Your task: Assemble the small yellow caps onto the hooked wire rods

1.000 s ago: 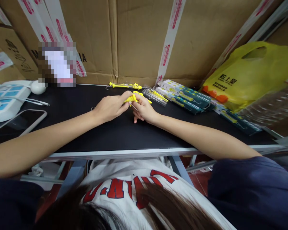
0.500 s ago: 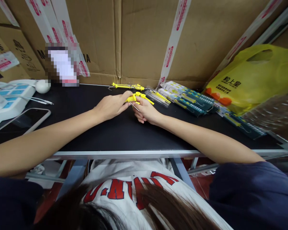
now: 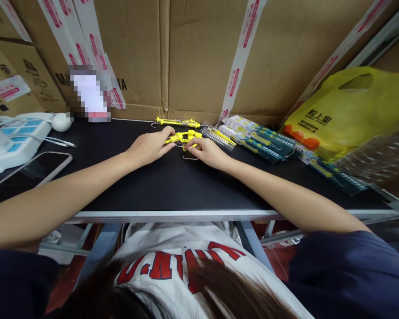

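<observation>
Yellow tool (image 3: pixel 182 137), left hand (image 3: pixel 149 148) grip pinching it, right hand (image 3: pixel 208 153) apparently pinching it too

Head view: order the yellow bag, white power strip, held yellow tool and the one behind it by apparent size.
1. yellow bag
2. white power strip
3. held yellow tool and yellow tool behind it: look alike, not ranked.

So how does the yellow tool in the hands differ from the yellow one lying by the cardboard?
The held tool is pinched by the left hand and right hand; the spare tool lies untouched. The held tool looks bunched, the spare tool straight. Both are yellow.
</observation>
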A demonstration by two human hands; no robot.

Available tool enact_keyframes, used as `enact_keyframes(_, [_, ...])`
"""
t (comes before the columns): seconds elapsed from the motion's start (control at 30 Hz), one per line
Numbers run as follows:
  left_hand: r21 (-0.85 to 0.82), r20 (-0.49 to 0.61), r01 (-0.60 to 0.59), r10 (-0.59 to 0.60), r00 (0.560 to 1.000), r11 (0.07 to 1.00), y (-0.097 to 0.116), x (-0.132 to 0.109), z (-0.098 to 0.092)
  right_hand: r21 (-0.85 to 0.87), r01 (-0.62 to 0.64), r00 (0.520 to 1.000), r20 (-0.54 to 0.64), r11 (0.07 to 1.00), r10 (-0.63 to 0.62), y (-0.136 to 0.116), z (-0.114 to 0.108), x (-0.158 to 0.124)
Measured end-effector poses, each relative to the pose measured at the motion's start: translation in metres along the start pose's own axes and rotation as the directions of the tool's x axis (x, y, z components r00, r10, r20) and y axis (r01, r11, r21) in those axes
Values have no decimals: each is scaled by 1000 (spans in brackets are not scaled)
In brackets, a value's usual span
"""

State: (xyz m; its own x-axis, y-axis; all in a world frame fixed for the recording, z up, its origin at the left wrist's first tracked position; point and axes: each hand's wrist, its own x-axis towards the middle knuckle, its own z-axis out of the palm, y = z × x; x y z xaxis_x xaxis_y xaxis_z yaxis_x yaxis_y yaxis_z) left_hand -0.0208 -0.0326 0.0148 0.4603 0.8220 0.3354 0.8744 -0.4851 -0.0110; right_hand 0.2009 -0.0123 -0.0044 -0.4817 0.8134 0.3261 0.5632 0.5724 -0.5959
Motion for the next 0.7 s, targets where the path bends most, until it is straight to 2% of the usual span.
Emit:
enact_keyframes(0.13, [4,-25,-5,5,1000,1000,-1,0,1,-184,12,999,-48,983,-21,-1,-4,-1])
enact_keyframes(0.23, [16,-56,-5,6,998,1000,0,-1,2,-277,71,992,-77,958,-96,-6,-11,-3])
enact_keyframes(0.3, [17,-78,1,0,997,1000,0,-1,1,-250,187,982,29,950,-185,-9,-14,-5])
enact_keyframes(0.37, [17,-98,4,-2,995,1000,-1,-1,1,-197,301,946,184,933,-267,-9,-13,-5])
enact_keyframes(0.43, [14,-114,2,-1,993,1000,-1,-1,1,-203,354,917,266,913,-297,-7,-10,-5])
enact_keyframes(0.53, [12,-118,-14,15,993,1000,-2,-2,2,-287,367,924,220,885,-312,0,-5,-2])
enact_keyframes(0.7, [9,-117,-45,46,992,999,-1,-2,4,-409,453,889,141,792,-435,16,-11,5])
